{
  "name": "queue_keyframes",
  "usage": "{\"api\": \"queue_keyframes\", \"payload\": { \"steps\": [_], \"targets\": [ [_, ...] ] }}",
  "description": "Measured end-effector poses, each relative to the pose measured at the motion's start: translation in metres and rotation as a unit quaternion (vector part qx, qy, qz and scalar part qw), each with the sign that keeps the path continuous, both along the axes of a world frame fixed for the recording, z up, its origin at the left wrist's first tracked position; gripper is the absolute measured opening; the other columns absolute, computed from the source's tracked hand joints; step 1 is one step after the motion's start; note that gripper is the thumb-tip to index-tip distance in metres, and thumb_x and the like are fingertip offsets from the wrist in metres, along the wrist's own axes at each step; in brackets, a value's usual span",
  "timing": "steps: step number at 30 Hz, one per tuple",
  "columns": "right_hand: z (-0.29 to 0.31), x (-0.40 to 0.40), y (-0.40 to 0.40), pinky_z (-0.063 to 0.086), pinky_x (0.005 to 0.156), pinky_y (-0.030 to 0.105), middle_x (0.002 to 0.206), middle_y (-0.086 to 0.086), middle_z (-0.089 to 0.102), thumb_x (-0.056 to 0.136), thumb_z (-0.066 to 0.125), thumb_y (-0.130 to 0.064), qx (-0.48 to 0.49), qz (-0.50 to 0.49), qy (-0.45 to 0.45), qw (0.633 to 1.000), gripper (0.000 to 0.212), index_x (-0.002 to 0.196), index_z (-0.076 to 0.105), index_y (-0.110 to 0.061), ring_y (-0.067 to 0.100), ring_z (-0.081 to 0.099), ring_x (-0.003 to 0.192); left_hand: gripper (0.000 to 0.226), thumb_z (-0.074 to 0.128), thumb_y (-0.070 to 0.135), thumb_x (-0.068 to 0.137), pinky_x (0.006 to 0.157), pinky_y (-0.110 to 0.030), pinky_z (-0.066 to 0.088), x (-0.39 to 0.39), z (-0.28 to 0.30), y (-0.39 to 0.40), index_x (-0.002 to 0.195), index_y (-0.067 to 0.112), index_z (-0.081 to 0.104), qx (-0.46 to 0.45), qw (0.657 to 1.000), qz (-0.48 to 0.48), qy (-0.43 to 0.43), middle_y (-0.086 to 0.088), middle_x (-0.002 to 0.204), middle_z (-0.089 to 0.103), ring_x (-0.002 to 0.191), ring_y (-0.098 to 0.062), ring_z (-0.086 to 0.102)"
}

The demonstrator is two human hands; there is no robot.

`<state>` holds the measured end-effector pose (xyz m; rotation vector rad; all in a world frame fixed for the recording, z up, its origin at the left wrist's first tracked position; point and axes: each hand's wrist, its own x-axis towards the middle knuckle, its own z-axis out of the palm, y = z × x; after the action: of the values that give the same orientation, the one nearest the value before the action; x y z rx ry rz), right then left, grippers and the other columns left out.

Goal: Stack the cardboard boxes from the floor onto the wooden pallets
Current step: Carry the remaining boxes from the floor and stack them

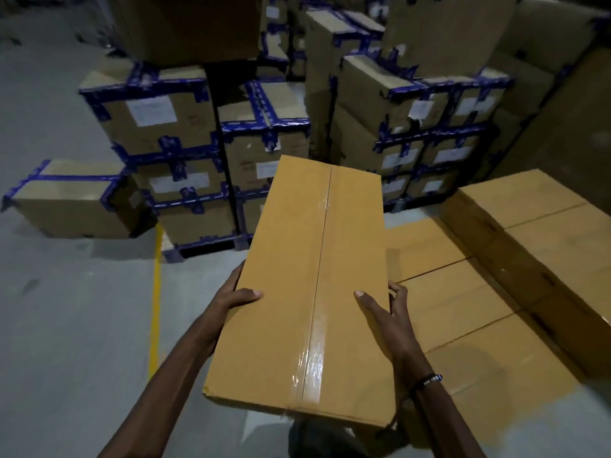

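- Cardboard, plain brown and taped along its seam: the carried box was held in the air, clear of the floor.
- The left hand and right hand clamped its long sides, thumbs on top.
- Judged step: carrying; next, lowering it squarely onto the low stack at the right.
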<state>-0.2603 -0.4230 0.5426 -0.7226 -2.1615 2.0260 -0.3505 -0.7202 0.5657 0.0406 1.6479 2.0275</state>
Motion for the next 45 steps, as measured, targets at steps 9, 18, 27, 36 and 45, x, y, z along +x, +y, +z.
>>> {"api": "queue_keyframes", "payload": {
  "steps": [9,18,27,36,45],
  "targets": [
    [-0.023,-0.094,0.011,0.053,0.089,0.033,0.127,-0.017,0.049,0.088,0.078,-0.045,-0.059,-0.102,0.011,0.993,0.070,0.139,0.030,-0.037,0.007,0.054,0.112,0.084,0.079,0.027,0.066,0.072,-0.042,0.059,-0.163,-0.028,0.038,0.145,0.033,0.052,0.005,0.993,-0.117,-0.022,-0.011,0.127,0.071,0.098,-0.035,0.072],
    [-0.033,-0.202,0.023,0.054,0.100,0.047,0.137,-0.008,0.054,0.068,0.085,-0.060,-0.067,-0.181,0.020,0.981,0.083,0.133,0.035,-0.047,0.018,0.058,0.122,0.086,0.082,0.030,0.064,0.081,-0.052,0.058,-0.323,-0.050,0.081,0.144,0.030,0.053,-0.023,0.979,-0.197,-0.047,-0.019,0.131,0.067,0.104,-0.042,0.069],
    [-0.041,-0.259,0.043,0.039,0.115,0.051,0.158,-0.007,0.027,0.071,0.077,-0.069,-0.011,-0.282,-0.026,0.959,0.093,0.144,0.026,-0.044,0.021,0.028,0.147,0.098,0.082,0.035,0.055,0.081,-0.050,0.058,-0.433,-0.066,0.163,0.147,0.028,0.047,-0.050,0.950,-0.304,-0.057,-0.019,0.136,0.061,0.109,-0.043,0.067],
    [-0.071,-0.326,0.083,0.038,0.116,0.048,0.156,-0.005,0.035,0.064,0.084,-0.070,-0.048,-0.424,-0.047,0.903,0.093,0.137,0.030,-0.049,0.022,0.034,0.145,0.100,0.085,0.036,0.051,0.086,-0.054,0.059,-0.545,-0.094,0.277,0.142,0.025,0.046,-0.082,0.895,-0.437,-0.028,-0.019,0.136,0.057,0.115,-0.043,0.063],
    [-0.083,-0.388,0.112,0.035,0.109,0.039,0.158,0.003,0.033,0.075,0.084,-0.050,-0.090,-0.516,-0.075,0.849,0.082,0.137,0.031,-0.046,0.018,0.031,0.143,0.094,0.084,0.028,0.051,0.080,-0.033,0.059,-0.627,-0.116,0.374,0.139,0.020,0.053,-0.099,0.843,-0.528,-0.013,-0.015,0.136,0.063,0.105,-0.030,0.070]
  ]
}}
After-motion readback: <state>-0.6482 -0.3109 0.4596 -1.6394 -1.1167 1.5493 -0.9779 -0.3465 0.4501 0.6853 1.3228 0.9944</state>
